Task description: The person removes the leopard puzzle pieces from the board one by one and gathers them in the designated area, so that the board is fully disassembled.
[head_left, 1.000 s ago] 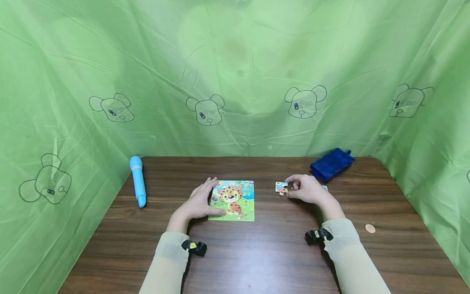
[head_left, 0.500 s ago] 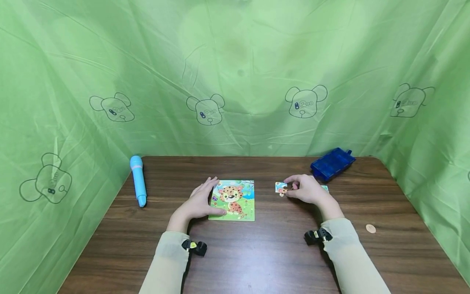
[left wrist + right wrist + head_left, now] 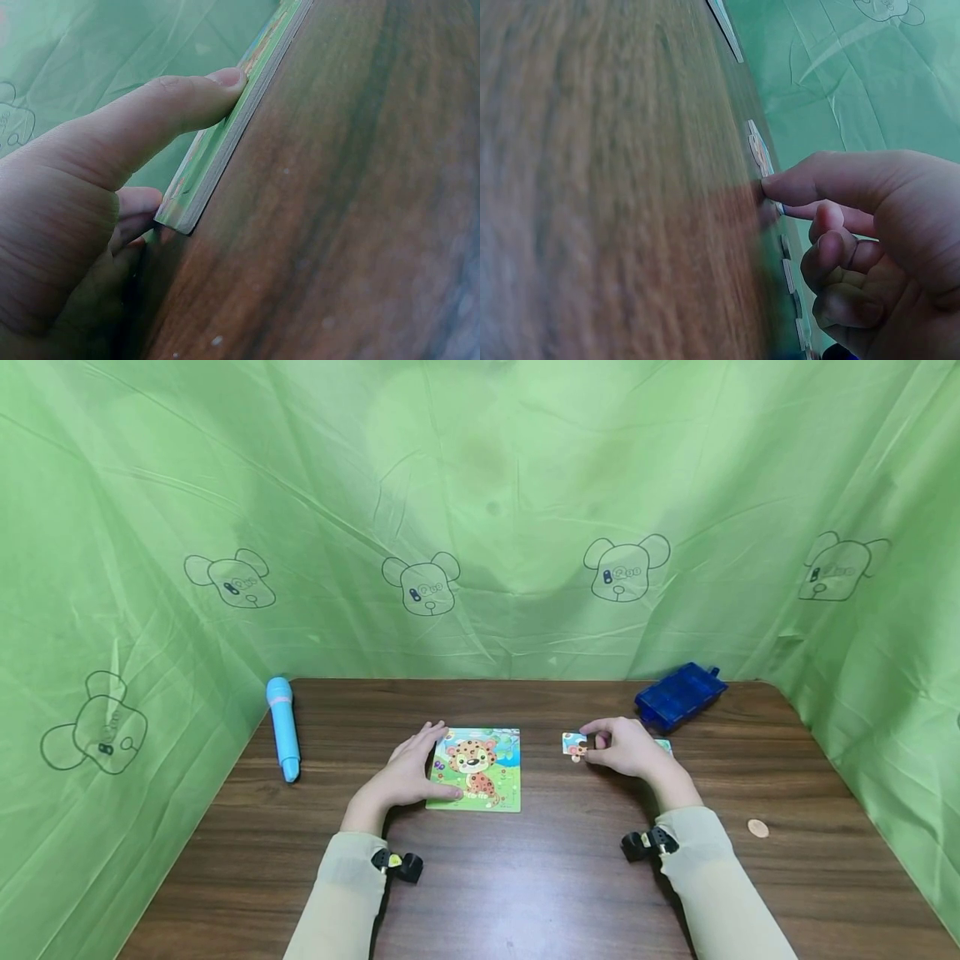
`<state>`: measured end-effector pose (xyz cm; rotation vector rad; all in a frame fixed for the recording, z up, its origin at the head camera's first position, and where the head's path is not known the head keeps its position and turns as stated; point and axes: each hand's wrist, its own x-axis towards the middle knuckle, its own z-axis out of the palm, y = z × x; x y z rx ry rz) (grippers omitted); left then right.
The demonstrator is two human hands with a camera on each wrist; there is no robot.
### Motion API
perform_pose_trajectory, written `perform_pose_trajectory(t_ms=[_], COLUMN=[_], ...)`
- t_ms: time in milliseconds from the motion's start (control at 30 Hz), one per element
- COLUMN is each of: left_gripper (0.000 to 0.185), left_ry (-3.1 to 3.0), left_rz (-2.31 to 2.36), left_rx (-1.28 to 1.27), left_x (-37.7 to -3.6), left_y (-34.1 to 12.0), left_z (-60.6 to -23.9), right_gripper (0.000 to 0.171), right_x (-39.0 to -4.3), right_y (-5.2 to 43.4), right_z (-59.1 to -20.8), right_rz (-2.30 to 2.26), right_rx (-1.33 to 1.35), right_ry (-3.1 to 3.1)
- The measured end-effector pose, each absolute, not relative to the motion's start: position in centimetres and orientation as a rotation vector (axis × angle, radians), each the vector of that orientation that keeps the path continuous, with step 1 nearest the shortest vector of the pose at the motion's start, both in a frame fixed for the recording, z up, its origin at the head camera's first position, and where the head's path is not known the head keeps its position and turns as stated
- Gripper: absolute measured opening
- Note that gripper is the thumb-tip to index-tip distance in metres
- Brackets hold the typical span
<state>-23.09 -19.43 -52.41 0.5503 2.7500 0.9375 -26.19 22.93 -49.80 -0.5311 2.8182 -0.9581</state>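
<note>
A leopard picture puzzle board (image 3: 483,777) lies flat at the middle of the wooden table (image 3: 525,877). My left hand (image 3: 420,768) rests along its left edge with the fingers stretched out. In the left wrist view the thumb (image 3: 172,105) presses on the board (image 3: 225,146) near its corner. To the right, my right hand (image 3: 600,743) pinches a loose puzzle piece (image 3: 574,743) that lies on the table. The right wrist view shows the thumb of that hand (image 3: 832,187) at the piece (image 3: 757,146), the other fingers curled.
A light blue microphone-shaped toy (image 3: 282,727) lies at the far left. A blue plastic box (image 3: 680,694) sits at the back right. Another piece (image 3: 663,744) peeks out behind my right hand. A small brown disc (image 3: 757,828) lies near the right edge. Green cloth surrounds the table.
</note>
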Motion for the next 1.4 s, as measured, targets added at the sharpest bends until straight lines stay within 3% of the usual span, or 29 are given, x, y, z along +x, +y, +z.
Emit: perform_pose_trajectory(t_ms=[300, 867, 1033, 1267, 1400], left_gripper=[0.126, 0.123, 0.110, 0.074, 0.066], left_ry=[2.747, 2.718, 2.636, 2.571, 2.554], left_rz=[0.924, 0.923, 1.013, 0.992, 0.993], left_rx=[0.537, 0.534, 0.608, 0.749, 0.739], left_x=[-23.1, -22.7, -22.7, -22.5, -22.5], left_y=[-19.4, -18.7, -18.6, -18.5, -18.5], left_z=[-52.4, -51.5, -51.3, -51.4, -51.3], right_gripper=[0.040, 0.032, 0.034, 0.036, 0.037], right_x=[-25.9, -22.3, -21.8, -21.6, -21.8], right_y=[21.9, 12.2, 11.2, 10.8, 10.7], right_z=[-49.2, -48.7, -49.3, -50.1, -50.5], right_rz=[-1.117, -1.559, -1.591, -1.567, -1.571], right_rx=[-0.522, -0.326, -0.322, -0.268, -0.269], right_ry=[2.784, 2.578, 2.488, 2.439, 2.423])
